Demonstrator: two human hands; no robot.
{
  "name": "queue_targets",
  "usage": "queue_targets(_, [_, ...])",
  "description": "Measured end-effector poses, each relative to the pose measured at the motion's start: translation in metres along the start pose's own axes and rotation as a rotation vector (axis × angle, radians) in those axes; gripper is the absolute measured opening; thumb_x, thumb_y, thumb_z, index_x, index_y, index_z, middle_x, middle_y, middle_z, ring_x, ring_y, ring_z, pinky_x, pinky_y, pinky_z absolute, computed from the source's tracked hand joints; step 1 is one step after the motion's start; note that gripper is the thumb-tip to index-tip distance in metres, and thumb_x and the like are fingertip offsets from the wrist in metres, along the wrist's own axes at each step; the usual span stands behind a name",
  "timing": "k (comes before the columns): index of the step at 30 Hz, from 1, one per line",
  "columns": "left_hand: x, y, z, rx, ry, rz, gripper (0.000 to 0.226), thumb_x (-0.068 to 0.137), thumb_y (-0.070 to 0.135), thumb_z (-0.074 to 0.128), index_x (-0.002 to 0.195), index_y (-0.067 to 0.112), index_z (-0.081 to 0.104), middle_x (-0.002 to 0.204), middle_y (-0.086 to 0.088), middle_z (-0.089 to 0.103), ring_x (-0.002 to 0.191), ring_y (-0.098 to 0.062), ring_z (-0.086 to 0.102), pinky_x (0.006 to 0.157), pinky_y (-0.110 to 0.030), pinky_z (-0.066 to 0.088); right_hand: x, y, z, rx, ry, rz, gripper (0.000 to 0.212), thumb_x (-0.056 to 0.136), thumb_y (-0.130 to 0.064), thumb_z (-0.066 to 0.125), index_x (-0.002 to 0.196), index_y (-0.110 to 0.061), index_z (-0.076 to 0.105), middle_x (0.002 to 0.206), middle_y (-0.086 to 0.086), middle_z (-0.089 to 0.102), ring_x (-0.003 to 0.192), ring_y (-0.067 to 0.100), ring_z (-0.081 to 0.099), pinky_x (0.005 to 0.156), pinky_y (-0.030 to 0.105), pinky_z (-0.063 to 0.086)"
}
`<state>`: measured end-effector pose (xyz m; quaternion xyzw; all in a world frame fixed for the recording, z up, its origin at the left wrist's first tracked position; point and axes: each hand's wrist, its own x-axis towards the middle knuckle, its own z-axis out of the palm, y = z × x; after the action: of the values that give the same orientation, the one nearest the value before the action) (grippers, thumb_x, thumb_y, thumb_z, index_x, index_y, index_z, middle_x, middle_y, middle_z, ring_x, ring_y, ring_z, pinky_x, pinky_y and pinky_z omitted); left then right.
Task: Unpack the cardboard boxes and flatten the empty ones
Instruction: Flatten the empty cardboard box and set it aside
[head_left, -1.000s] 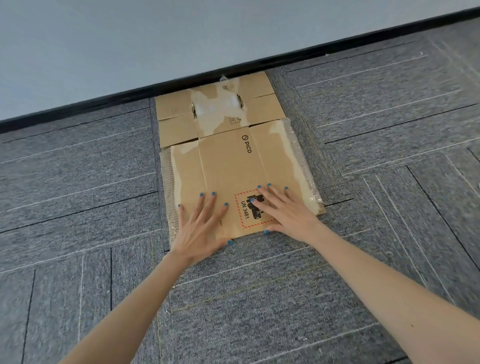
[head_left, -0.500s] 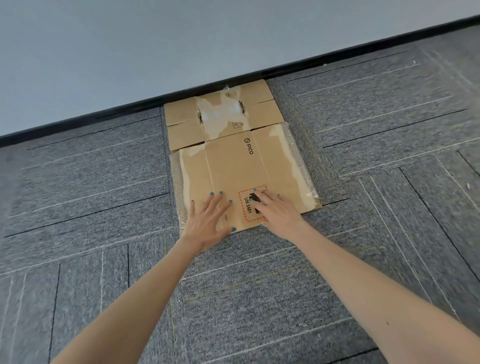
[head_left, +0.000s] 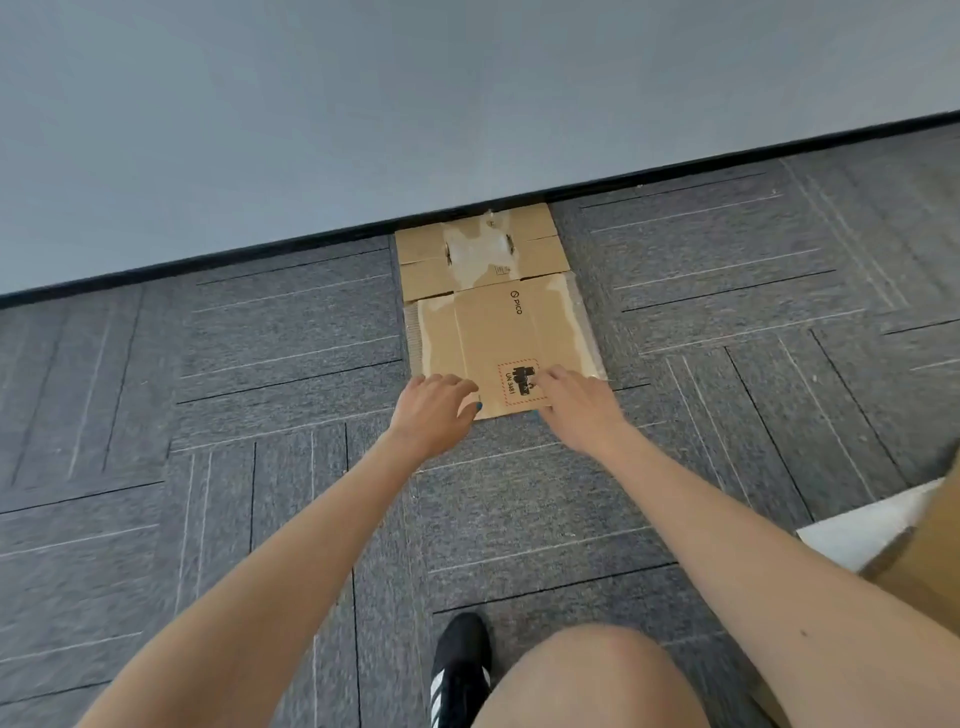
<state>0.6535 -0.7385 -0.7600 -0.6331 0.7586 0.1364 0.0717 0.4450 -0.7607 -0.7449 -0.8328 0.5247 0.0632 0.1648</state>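
The flattened box (head_left: 498, 338) lies on the floor, its far flaps touching the wall (head_left: 467, 104). On the end away from the wall the right hand (head_left: 576, 402) rests with fingers nearly straight, while the left hand (head_left: 434, 408) is curled and I cannot tell if it grips. Probably the panels spring up when pressure stops, or a push buckles the flaps against the wall.

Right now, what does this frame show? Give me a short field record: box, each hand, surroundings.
box: flattened brown cardboard box, lying flat on the grey carpet tiles, far end against the pale wall
left hand: at the box's near edge, fingers bent; grip unclear
right hand: fingers resting on the box beside its red-dashed label
also in view: second brown cardboard box at the right edge; black striped shoe
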Motion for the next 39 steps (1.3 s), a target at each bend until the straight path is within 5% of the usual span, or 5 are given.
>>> queue_targets(8, [-0.121, 0.077, -0.139, 0.013, -0.081, -0.056, 0.043, 0.104, 0.040, 0.037, 0.138, 0.021, 0.054, 0.131, -0.005, 0.063, 0.117, -0.026, 0.059, 0.100, -0.040, 0.041, -0.144, -0.037, -0.124, 0.009, -0.030, 0.038, 0.036, 0.100, -0.029, 0.045, 0.132, -0.011, 0.044, 0.120, 0.006, 0.055, 0.103, 0.024, 0.058, 0.073, 0.033, 0.043])
queue_targets(18, [-0.283, 0.177, -0.284, -0.045, -0.060, -0.032, 0.041, 0.102, 0.037, 0.038, 0.135, 0.020, 0.055, 0.129, -0.008, 0.064, 0.114, -0.028, 0.060, 0.096, -0.039, 0.042, -0.327, -0.100, -0.274, 0.073, 0.013, 0.106, 0.033, 0.101, -0.028, 0.045, 0.129, -0.011, 0.048, 0.125, 0.007, 0.055, 0.111, 0.027, 0.056, 0.085, 0.039, 0.048])
queue_targets(26, [-0.348, 0.239, -0.364, 0.040, -0.036, 0.158, 0.033, 0.104, 0.030, 0.034, 0.125, 0.015, 0.055, 0.114, -0.007, 0.066, 0.099, -0.027, 0.062, 0.078, -0.036, 0.036, -0.449, -0.115, -0.350, 0.125, 0.149, 0.259, 0.029, 0.102, -0.028, 0.043, 0.124, -0.011, 0.049, 0.118, 0.005, 0.058, 0.098, 0.025, 0.061, 0.072, 0.034, 0.046])
queue_targets(39, [-0.492, 0.405, -0.428, 0.021, -0.028, 0.472, 0.037, 0.104, 0.029, 0.038, 0.138, 0.019, 0.052, 0.124, -0.006, 0.066, 0.110, -0.027, 0.063, 0.093, -0.042, 0.049, -0.716, -0.095, -0.409, 0.147, 0.284, 0.637, 0.019, 0.101, -0.021, 0.043, 0.115, -0.012, 0.053, 0.115, 0.006, 0.057, 0.095, 0.028, 0.059, 0.068, 0.032, 0.038])
